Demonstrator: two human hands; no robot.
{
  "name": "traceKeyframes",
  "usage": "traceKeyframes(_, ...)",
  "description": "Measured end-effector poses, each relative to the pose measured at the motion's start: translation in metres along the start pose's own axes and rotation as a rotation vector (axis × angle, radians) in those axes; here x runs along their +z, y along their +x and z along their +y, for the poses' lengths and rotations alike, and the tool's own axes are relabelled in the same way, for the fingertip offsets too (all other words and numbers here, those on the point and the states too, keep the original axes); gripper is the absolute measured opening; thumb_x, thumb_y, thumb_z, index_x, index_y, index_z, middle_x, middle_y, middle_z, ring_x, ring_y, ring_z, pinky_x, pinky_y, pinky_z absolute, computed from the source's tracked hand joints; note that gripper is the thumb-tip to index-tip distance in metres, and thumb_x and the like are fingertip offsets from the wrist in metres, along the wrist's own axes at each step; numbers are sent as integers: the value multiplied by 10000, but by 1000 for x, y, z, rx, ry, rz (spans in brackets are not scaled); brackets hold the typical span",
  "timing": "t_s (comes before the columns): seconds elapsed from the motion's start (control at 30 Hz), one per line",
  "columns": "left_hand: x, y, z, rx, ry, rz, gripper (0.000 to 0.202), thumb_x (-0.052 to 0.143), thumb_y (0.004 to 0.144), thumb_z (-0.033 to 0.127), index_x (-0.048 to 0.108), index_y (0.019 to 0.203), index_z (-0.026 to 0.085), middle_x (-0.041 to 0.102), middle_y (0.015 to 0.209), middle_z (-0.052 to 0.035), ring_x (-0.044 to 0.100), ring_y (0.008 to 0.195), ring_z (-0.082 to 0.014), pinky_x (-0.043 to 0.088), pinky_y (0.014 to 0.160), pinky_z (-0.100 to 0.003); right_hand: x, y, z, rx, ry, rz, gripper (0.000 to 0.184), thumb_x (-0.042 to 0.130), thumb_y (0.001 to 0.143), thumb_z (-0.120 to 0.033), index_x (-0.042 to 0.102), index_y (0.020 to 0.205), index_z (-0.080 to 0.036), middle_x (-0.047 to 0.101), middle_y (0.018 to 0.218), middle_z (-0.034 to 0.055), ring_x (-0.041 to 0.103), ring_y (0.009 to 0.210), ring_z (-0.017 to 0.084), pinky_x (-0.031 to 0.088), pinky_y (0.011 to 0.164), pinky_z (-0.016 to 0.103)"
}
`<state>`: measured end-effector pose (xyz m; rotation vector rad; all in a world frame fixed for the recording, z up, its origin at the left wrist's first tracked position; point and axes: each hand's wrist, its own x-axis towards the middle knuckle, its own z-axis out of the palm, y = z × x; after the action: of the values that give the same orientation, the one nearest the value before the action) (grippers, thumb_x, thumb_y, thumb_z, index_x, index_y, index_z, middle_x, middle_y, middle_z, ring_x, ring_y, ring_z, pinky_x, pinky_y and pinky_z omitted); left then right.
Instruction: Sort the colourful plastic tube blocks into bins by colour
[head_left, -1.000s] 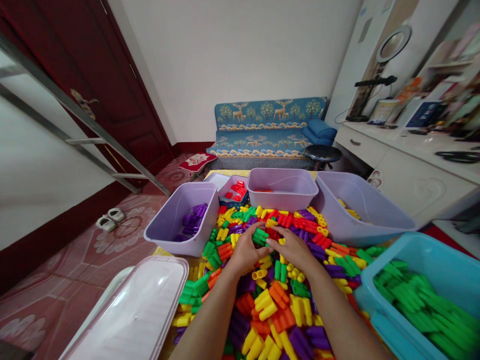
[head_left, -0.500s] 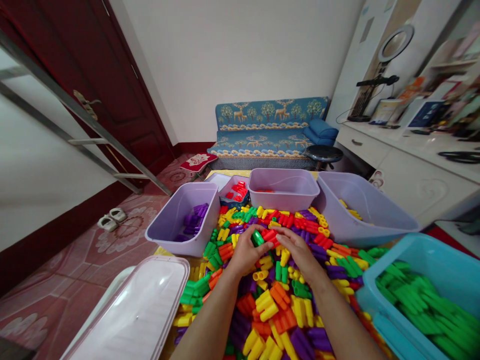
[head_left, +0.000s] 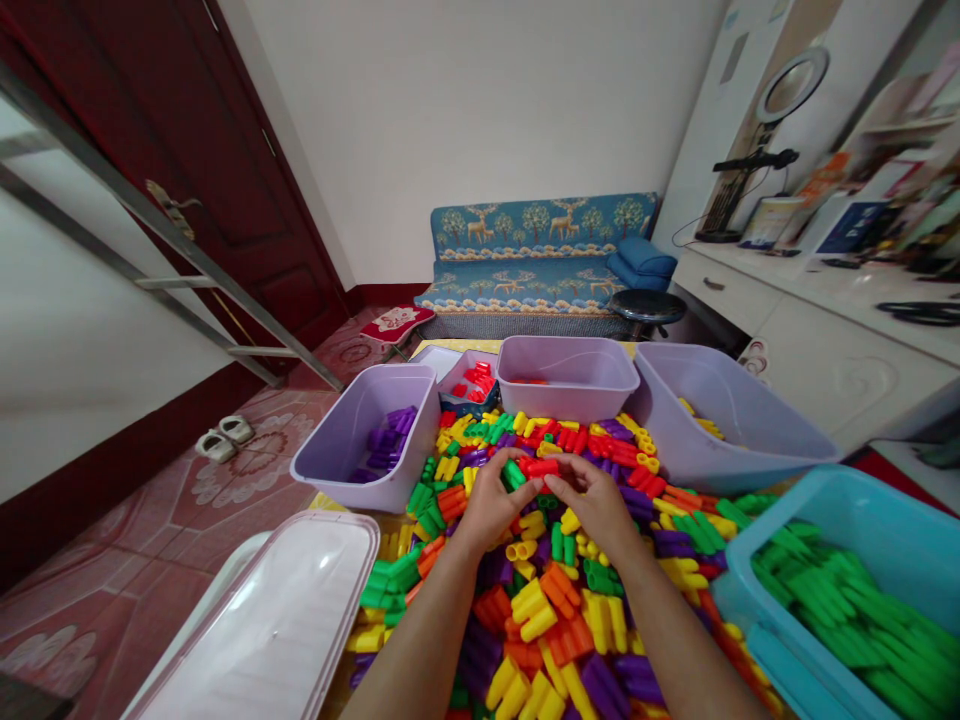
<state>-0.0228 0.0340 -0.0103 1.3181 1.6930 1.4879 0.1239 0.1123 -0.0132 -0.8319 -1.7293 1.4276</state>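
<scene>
Close together over a heap of plastic tube-shaped building pieces, my two hands are both closed. My left hand (head_left: 491, 510) grips a green tube piece (head_left: 514, 474) between thumb and fingers. A red tube piece (head_left: 541, 467) lies against it, pinched by my right hand (head_left: 600, 505). Whether the green and red pieces are joined I cannot tell. Under and around my hands the heap mixes yellow, green, purple, orange and red pieces, such as a yellow tube piece (head_left: 534, 608) and an orange tube piece (head_left: 561, 590) nearer to me.
A lilac bin (head_left: 307, 465) with purple pieces stands left. Behind the heap are a small box (head_left: 471, 408) of red pieces, a lilac bin (head_left: 566, 402) and another bin (head_left: 720, 475) with yellow pieces. A blue bin (head_left: 757, 540) of green pieces is right, a clear lid (head_left: 277, 620) left.
The red piece has turned to lie more level. My right hand's fingers have shifted around it, with the thumb now lower and further left. My left hand has barely moved.
</scene>
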Motion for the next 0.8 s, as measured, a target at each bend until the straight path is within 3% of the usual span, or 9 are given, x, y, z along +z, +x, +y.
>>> traceKeyframes(0.2, -1, 1, -1, 42, -17, 48, 328, 673, 748, 246, 612, 1069, 220, 653, 1051, -13, 584, 965, -193, 420, 872, -280, -2, -2, -1, 33, 13, 149, 343, 708, 697, -457, 646, 894, -183, 723, 844, 54, 675, 770, 226, 542, 730, 349)
traceKeyframes(0.4, 0, 1, -4, -14, -30, 92, 399, 643, 717, 157, 579, 1107, 204, 643, 882, 14, 564, 720, -129, 439, 680, -222, -4, 0, 8, 99, 125, 254, 420, 706, 687, -499, 613, 938, -176, 731, 885, 85, 692, 841, 261, 550, 784, 394)
traceKeyframes(0.6, 1, 1, -4, 1, 27, 91, 240, 661, 708, 197, 591, 937, 178, 611, 765, 29, 527, 646, -115, 418, 619, -208, -6, 2, 16, 98, 106, 245, 444, 710, 684, -493, 608, 968, -166, 730, 930, 106, 690, 892, 274, 534, 843, 426)
traceKeyframes(0.7, 2, -1, -1, 103, 75, 48, 206, 624, 705, 135, 602, 902, 188, 647, 820, 2, 589, 756, -155, 459, 722, -254, -6, 3, 17, 108, 95, 237, 433, 707, 690, -479, 605, 973, -167, 726, 936, 109, 688, 900, 279, 529, 847, 430)
traceKeyframes(0.8, 1, -3, 8, 267, 188, 47, 245, 614, 651, 59, 628, 848, 203, 660, 1043, -42, 584, 1023, -221, 421, 939, -354, -6, 3, 19, 90, 82, 240, 429, 704, 693, -477, 610, 971, -164, 725, 922, 106, 688, 887, 281, 529, 834, 427)
